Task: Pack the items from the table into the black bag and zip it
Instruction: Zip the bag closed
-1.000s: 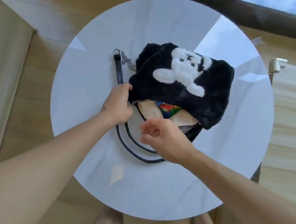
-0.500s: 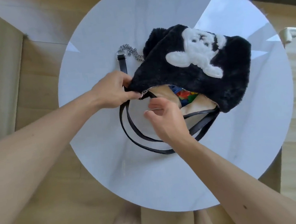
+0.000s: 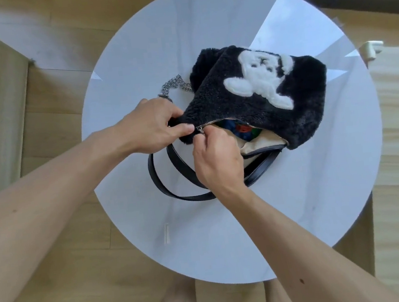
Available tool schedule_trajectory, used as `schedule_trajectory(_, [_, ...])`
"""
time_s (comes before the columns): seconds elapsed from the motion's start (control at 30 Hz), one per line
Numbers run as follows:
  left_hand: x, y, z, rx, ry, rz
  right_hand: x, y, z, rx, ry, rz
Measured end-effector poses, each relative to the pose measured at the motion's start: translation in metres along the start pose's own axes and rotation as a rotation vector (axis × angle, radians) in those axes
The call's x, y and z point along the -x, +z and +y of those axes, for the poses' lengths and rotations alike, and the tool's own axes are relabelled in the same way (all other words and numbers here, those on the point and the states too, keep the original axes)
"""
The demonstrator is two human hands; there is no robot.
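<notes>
**Black bag** (image 3: 213, 105) lies on its side on the round white bench (image 3: 134, 59). Its mouth gapes toward the person, and a coloured item (image 3: 243, 129) shows against the cream lining (image 3: 259, 144). The left grip (image 3: 151, 126) pinches the plush corner at the slider end of the zip. The right grip (image 3: 216, 159) has its fingertips pinched on the zip slider (image 3: 200, 129), just beside the left thumb. The bag looks light, soft and floppy, so its fabric is likely to bunch under a pull. Holding the corner taut against the slider appears the soundest hold. The strap (image 3: 163, 186) loops loose beneath the right wrist.
</notes>
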State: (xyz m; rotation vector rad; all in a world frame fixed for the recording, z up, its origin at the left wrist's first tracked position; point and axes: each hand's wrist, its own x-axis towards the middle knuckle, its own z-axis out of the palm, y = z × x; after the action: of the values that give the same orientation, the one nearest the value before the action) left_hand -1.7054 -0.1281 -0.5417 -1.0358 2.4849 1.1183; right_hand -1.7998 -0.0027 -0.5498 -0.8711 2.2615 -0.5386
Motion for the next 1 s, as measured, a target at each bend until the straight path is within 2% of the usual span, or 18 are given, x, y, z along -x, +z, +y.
schedule_trajectory(0.23, [0.006,0.022,-0.006,-0.153,0.032,0.199,0.002,-0.002,0.018,0.060,-0.136,-0.055])
schedule_trajectory(0.5, [-0.004,0.026,-0.014,-0.398,-0.087,0.255,-0.015,-0.024,0.061,0.103,0.083,0.033])
schedule_trajectory(0.8, [-0.027,0.028,0.005,-0.579,-0.117,0.293,-0.023,-0.051,0.107,0.225,0.104,0.257])
schedule_trajectory(0.9, [-0.032,0.029,0.006,-0.654,-0.190,0.265,-0.022,-0.046,0.112,0.202,0.062,0.197])
schedule_trajectory(1.0, [-0.034,0.031,0.005,-0.684,-0.304,0.218,-0.021,-0.044,0.122,0.038,-0.011,0.100])
